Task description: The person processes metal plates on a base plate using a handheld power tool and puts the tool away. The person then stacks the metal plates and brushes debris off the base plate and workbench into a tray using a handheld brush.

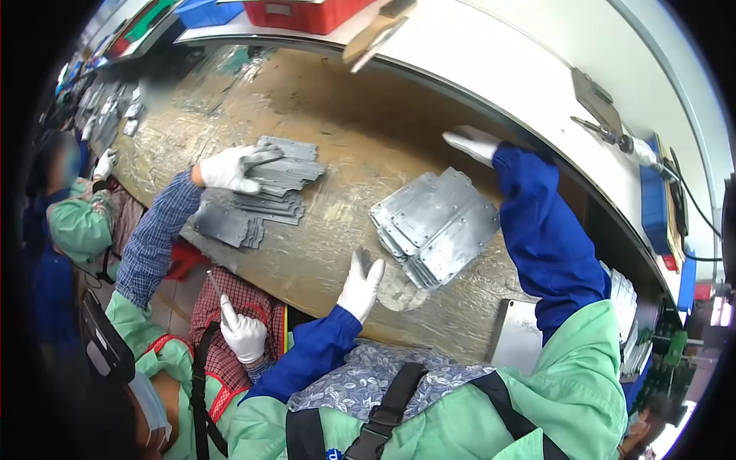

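Note:
Both of my hands wear white gloves, and blue sleeves cover my arms. My left hand [362, 285] is at the near side of the table, fingers stretched and apart, holding nothing. Beyond the metal plates, my right hand [472, 143] hangs with its fingers extended and nothing in them. Between my hands lies a stack of grey metal plates [441, 218], its layers unevenly fanned at the near left edge. Neither hand appears to touch the stack.
A co-worker's gloved hand [230, 169] rests on other plates [287, 167] at left; their other hand [244, 337] holds a thin tool. A metal box [517, 336] stands near my right arm. The shelf [468, 57] carries a power tool [613, 136] and bins.

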Action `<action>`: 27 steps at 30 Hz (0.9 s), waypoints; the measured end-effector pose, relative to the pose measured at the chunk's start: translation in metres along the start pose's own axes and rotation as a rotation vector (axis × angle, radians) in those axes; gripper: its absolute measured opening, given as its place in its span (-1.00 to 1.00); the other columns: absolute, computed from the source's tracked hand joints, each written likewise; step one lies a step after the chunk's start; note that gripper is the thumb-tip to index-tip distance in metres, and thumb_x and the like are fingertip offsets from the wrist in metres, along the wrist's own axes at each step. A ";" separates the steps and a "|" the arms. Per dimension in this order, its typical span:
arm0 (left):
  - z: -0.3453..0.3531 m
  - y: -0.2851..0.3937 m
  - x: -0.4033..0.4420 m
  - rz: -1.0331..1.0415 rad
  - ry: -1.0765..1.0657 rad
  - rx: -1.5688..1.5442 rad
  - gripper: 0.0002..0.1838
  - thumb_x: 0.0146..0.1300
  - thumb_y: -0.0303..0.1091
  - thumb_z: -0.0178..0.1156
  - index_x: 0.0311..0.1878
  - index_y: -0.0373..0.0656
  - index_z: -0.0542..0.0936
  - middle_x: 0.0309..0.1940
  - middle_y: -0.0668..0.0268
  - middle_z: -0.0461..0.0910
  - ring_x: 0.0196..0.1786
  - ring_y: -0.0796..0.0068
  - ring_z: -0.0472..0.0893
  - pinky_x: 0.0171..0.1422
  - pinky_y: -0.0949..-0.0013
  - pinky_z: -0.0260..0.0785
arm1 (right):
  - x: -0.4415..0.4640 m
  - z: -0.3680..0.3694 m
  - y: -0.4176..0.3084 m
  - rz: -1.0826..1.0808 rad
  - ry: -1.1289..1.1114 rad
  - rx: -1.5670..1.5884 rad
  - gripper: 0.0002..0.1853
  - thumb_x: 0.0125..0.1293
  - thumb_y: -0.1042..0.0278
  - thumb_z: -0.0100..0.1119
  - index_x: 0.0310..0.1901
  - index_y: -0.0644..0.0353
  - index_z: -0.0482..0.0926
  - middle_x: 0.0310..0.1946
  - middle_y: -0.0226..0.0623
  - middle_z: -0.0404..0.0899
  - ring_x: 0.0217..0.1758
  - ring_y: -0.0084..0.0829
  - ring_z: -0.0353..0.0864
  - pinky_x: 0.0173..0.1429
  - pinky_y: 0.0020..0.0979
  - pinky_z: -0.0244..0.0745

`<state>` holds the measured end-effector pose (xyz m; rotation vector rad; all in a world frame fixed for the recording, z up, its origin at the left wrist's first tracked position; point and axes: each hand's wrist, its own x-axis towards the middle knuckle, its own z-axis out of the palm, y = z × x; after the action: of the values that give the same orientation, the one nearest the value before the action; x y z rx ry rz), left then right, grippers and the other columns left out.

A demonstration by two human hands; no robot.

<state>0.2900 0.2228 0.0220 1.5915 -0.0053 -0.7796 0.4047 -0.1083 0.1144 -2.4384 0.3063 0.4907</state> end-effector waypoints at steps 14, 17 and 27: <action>-0.014 0.086 0.120 0.255 -0.226 0.714 -0.08 0.20 0.29 -0.08 0.29 -0.45 0.12 0.21 -0.24 0.25 0.30 -0.01 0.28 0.35 0.27 0.11 | -0.189 0.159 0.056 0.559 0.034 1.660 0.05 0.17 -0.51 -0.30 0.39 0.30 -0.19 0.41 0.10 -0.23 0.47 0.01 -0.19 0.45 -0.01 -0.25; 0.001 0.086 0.160 0.161 -0.403 0.974 0.02 0.16 0.44 -0.23 0.26 -0.48 0.16 0.15 -0.19 0.35 0.26 0.02 0.34 0.32 0.27 0.16 | -0.200 0.198 0.045 0.540 0.061 1.775 0.02 0.19 -0.44 -0.21 0.39 0.29 -0.21 0.41 0.03 -0.14 0.46 -0.04 -0.11 0.46 -0.05 -0.22; 0.011 0.098 0.175 0.104 -0.662 1.077 0.05 0.13 0.47 -0.21 0.26 -0.48 0.17 0.15 -0.25 0.32 0.25 -0.03 0.33 0.32 0.24 0.15 | -0.177 0.201 0.043 0.274 0.016 1.966 -0.24 0.28 -0.15 -0.02 0.32 0.24 0.07 0.35 -0.09 0.05 0.42 -0.16 0.00 0.46 -0.09 -0.17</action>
<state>0.4615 0.1177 0.0262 2.1898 -1.1410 -1.2967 0.1755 0.0006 0.0171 -0.4819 0.6724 0.0723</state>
